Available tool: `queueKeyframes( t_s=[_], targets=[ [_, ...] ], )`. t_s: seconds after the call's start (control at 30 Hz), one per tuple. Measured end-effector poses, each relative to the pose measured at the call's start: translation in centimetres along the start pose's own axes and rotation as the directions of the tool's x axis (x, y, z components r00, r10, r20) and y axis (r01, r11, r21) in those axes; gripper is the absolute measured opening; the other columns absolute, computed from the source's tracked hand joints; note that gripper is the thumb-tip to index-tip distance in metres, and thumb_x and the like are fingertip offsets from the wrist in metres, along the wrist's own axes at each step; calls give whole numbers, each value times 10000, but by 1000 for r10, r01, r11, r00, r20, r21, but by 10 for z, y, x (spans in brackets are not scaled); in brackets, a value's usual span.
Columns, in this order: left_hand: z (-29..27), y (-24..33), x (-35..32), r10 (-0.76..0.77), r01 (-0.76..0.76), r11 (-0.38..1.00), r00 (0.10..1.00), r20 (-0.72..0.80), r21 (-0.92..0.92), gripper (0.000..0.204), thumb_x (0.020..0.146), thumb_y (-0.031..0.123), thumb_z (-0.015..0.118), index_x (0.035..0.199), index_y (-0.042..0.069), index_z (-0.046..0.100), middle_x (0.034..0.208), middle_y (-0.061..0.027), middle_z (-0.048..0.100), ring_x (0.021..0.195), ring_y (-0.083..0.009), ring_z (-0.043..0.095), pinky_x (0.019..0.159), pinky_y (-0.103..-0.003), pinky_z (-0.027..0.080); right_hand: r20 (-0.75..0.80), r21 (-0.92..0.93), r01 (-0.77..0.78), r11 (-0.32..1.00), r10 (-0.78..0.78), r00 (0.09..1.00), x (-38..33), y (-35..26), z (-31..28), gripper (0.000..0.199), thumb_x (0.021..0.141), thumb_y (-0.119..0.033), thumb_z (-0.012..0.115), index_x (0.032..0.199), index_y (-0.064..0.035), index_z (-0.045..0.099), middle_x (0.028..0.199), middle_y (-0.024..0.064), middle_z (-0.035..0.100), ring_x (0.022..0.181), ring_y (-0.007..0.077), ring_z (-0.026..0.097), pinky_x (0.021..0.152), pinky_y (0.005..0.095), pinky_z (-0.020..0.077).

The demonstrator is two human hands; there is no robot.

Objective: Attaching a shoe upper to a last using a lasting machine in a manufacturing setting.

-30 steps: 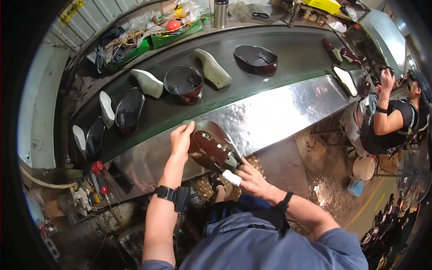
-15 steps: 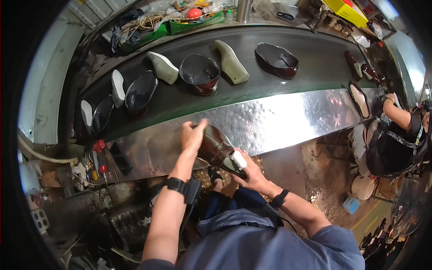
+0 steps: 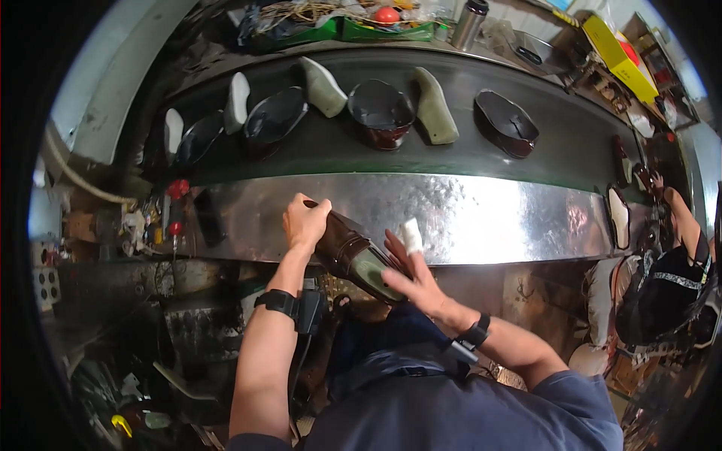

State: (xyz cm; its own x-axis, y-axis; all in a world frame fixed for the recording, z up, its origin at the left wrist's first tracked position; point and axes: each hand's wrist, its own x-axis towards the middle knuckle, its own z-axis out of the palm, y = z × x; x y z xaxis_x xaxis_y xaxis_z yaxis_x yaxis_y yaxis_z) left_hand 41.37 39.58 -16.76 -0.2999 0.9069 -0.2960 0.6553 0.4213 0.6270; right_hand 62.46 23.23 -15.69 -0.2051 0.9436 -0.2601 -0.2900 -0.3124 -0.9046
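My left hand (image 3: 307,224) is closed round one end of a dark brown leather shoe upper (image 3: 340,244), holding it above the front edge of the metal ledge. A green shoe last (image 3: 368,272) sits inside the upper and shows at the end nearer my body. My right hand (image 3: 421,284) is beside that end with its fingers spread; the thumb overlaps the last, and I cannot tell whether it touches. White wrapping (image 3: 411,235) covers one right finger.
Along the dark belt (image 3: 301,161) stand several brown uppers (image 3: 381,113) and green lasts (image 3: 435,109). The shiny metal ledge (image 3: 481,225) runs in front. At the right edge another person's arm (image 3: 683,218) reaches to the belt, near a pale-soled shoe (image 3: 619,218).
My right hand has let go of the shoe and its fingers have spread. The shoe stays in my left hand. The view has shifted, so the bench appears farther right.
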Motion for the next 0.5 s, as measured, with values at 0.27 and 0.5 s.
queueKeyframes(
  t_s=[0.27, 0.5],
  targets=[
    [-149, -34, -63, 65, -108, 979, 969, -237, -172, 369, 724, 305, 731, 899, -15, 675, 841, -200, 724, 820, -326, 717, 769, -406, 550, 353, -50, -665, 745, 636, 686, 49, -69, 119, 557, 1031, -511, 528, 1357, -63, 580, 1267, 137, 666, 1119, 261, 644, 1001, 403, 495],
    [-277, -142, -166, -75, -78, 955, 869, -488, -287, 390, 771, 322, 777, 936, -6, 647, 792, -161, 699, 761, -284, 683, 730, -406, 526, 380, -116, -202, 972, 231, 896, -13, -32, 268, 455, 1010, -109, 608, 1424, 34, 485, 1159, 118, 676, 1029, 161, 660, 901, 289, 532]
  ],
)
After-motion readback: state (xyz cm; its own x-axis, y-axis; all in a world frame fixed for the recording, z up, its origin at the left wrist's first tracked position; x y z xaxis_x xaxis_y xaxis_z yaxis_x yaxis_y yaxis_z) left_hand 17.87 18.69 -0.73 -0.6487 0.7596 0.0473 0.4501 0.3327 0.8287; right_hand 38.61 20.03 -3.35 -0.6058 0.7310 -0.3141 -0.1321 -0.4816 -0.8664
